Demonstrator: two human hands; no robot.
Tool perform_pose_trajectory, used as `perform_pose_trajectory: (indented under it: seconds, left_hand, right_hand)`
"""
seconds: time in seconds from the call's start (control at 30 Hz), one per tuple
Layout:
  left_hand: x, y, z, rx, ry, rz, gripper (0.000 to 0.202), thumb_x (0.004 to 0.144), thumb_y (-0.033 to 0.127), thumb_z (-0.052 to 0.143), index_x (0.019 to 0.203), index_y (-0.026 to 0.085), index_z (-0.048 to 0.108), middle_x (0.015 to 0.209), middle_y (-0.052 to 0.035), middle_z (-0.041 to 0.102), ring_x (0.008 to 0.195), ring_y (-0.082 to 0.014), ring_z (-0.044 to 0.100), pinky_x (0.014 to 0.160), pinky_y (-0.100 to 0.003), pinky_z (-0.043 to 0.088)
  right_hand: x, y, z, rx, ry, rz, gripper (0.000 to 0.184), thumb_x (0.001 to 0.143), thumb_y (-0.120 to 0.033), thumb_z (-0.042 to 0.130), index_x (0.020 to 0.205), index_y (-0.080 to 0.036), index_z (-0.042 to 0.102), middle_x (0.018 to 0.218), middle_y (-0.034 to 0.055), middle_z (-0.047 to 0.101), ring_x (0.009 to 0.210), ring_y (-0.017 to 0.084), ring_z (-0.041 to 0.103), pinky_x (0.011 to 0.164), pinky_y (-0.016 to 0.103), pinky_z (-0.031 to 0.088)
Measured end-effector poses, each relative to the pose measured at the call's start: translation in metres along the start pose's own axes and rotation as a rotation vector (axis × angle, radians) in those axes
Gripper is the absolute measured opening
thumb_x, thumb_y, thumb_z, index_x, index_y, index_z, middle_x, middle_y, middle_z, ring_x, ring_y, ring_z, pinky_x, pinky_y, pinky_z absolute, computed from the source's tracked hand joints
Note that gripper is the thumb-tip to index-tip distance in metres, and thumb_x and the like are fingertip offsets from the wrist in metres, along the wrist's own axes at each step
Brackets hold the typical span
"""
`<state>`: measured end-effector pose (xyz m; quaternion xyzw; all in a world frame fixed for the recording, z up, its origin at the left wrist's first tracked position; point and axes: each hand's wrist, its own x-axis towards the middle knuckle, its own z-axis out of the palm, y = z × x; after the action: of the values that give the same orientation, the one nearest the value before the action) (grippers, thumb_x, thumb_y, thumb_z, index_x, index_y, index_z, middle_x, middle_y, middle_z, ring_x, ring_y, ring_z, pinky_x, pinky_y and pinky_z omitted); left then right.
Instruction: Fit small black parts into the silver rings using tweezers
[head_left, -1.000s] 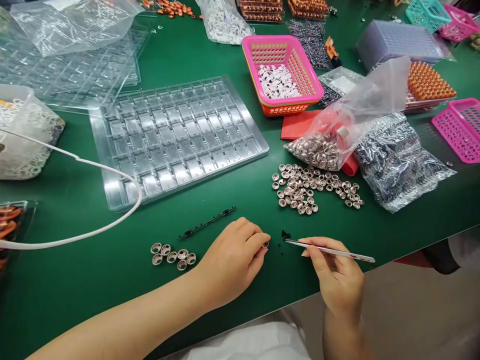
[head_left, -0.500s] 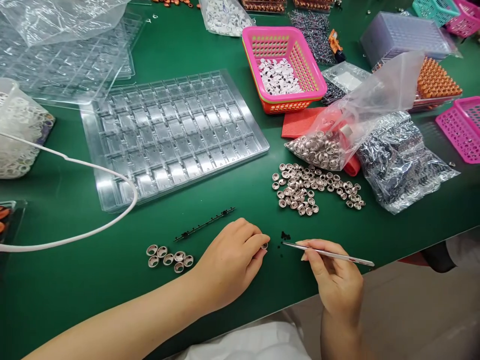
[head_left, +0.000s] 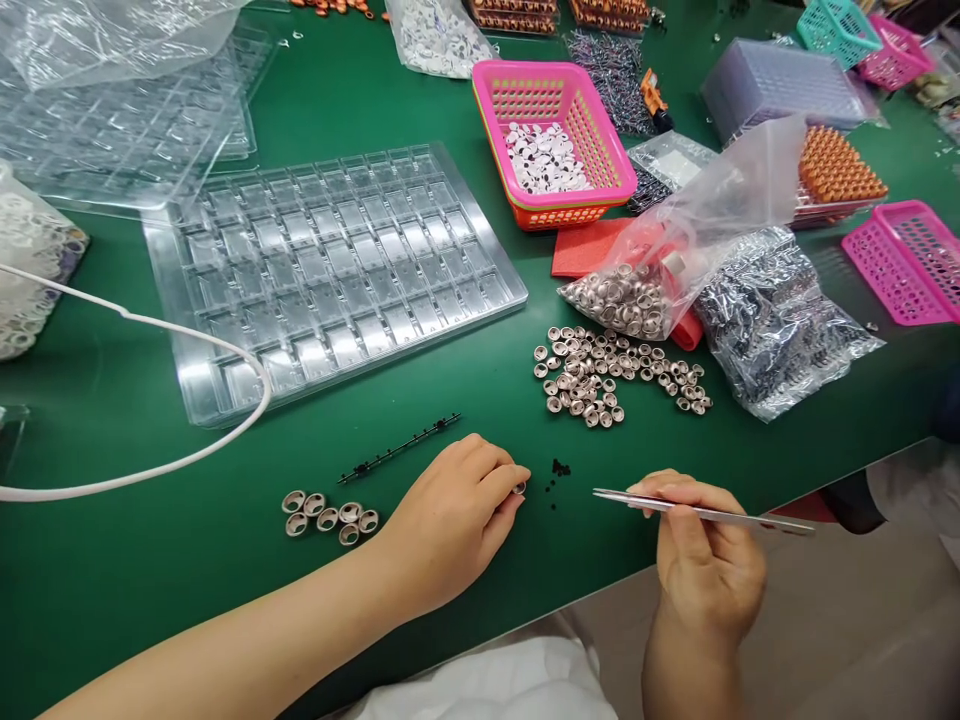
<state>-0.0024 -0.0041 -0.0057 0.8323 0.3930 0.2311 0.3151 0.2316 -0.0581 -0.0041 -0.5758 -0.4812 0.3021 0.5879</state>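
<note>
A green table (head_left: 112,600) lay under everything, a clear compartment tray (head_left: 341,265) at its far left. On the near side, the left hand (head_left: 450,500) rested with thumb and fingers pinched on a metal ring. To its right, the right hand (head_left: 709,550) was closed around tweezers (head_left: 739,517), whose long axis ran left to right, tips pointing left toward the other hand. The tips looked nearly together; whether they gripped anything was too small to tell.

Beyond the hands spread a pile of loose rings (head_left: 589,385). Far of the left wrist lay a black strip (head_left: 400,447), slanting from near left to far right, and left of the forearm a small group of rings (head_left: 328,519).

The metal ring (head_left: 520,488) sat at the left fingertips, left of the tweezer tips and apart from them. Its opening seemed to face upward; partly covered, it showed no long axis. Between ring and tips, slightly far, were black bits (head_left: 559,468), nearer the left fingertips.
</note>
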Motion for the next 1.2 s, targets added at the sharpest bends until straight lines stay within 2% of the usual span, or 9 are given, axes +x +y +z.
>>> perform_pose_trajectory:
  seconds: [0.1,0.23,0.43,0.77,0.83,1.0,1.2]
  left_hand:
    - [0.000,0.000,0.000,0.005,-0.002,0.006,0.019,0.096,0.011,0.050,0.106,0.015,0.067,0.095,-0.0088,0.068,0.085,-0.0209,0.057,0.076,-0.038,0.053]
    - [-0.001,-0.001,0.000,0.006,-0.005,0.012,0.019,0.096,0.010,0.050,0.105,0.015,0.066,0.094,-0.0087,0.068,0.084,-0.0213,0.057,0.075,-0.038,0.053]
    - [-0.001,-0.002,0.000,0.005,0.000,0.011,0.018,0.095,0.010,0.051,0.104,0.016,0.066,0.095,-0.0087,0.068,0.085,-0.0216,0.057,0.075,-0.038,0.052]
    - [-0.002,-0.003,0.001,-0.005,-0.010,0.009,0.017,0.096,0.011,0.052,0.105,0.015,0.066,0.096,-0.0085,0.067,0.086,-0.0221,0.056,0.076,-0.039,0.051]
    - [-0.002,-0.003,0.001,-0.006,-0.006,0.009,0.017,0.096,0.011,0.052,0.106,0.015,0.066,0.096,-0.0086,0.067,0.086,-0.0220,0.056,0.076,-0.039,0.051]
    - [0.000,-0.003,0.001,-0.011,-0.001,0.009,0.017,0.095,0.010,0.053,0.105,0.015,0.066,0.095,-0.0083,0.067,0.085,-0.0221,0.057,0.075,-0.038,0.051]
    - [-0.002,-0.003,0.000,-0.013,-0.013,0.002,0.017,0.095,0.010,0.053,0.106,0.015,0.066,0.095,-0.0077,0.067,0.085,-0.0221,0.056,0.076,-0.038,0.050]
  right_hand:
    - [0.008,-0.003,-0.006,-0.099,-0.018,0.023,0.007,0.093,-0.024,0.063,0.095,-0.022,0.069,0.088,0.0054,0.073,0.072,0.019,0.069,0.058,0.031,0.057]
    - [0.015,0.004,-0.009,-0.230,-0.150,0.085,0.011,0.092,-0.025,0.065,0.099,-0.022,0.072,0.096,0.0049,0.074,0.073,0.017,0.071,0.065,0.031,0.061]
    - [0.011,0.016,-0.008,-0.261,-0.213,0.003,0.012,0.092,-0.019,0.063,0.100,-0.026,0.070,0.097,0.0022,0.074,0.080,0.017,0.071,0.074,0.034,0.061]
    - [0.006,0.016,-0.007,-0.248,-0.312,-0.085,0.019,0.089,-0.013,0.063,0.101,-0.026,0.070,0.093,0.0029,0.075,0.080,0.019,0.070,0.067,0.034,0.059]
    - [0.006,0.016,-0.006,-0.229,-0.310,-0.087,0.019,0.089,-0.013,0.064,0.100,-0.026,0.070,0.090,0.0029,0.075,0.080,0.020,0.070,0.065,0.035,0.059]
    - [0.005,0.017,-0.006,-0.204,-0.214,-0.074,0.017,0.088,-0.013,0.064,0.098,-0.026,0.070,0.090,0.0022,0.075,0.077,0.019,0.069,0.062,0.033,0.058]
    - [0.005,0.016,-0.005,-0.231,-0.247,-0.096,0.021,0.088,-0.011,0.064,0.100,-0.027,0.071,0.091,0.0021,0.076,0.080,0.020,0.070,0.068,0.036,0.059]
